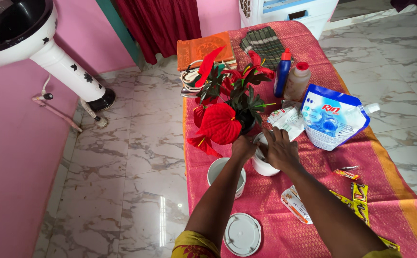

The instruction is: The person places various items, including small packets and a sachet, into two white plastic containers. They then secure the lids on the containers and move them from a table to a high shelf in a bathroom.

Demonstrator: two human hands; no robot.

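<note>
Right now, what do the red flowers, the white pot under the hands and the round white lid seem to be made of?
Flowers: likely artificial, plastic or fabric; uniform, waxy red. Pot: glossy white, ceramic or hard plastic; cannot tell which. Lid: probably plastic, matte, with moulded ridges.

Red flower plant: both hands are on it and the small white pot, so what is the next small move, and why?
Probably lift the red flower plant slightly with the left hand while the right hand steadies the small white pot. The plant leans left over the empty white pot, and the right fingers already cover the small pot's rim.
</note>
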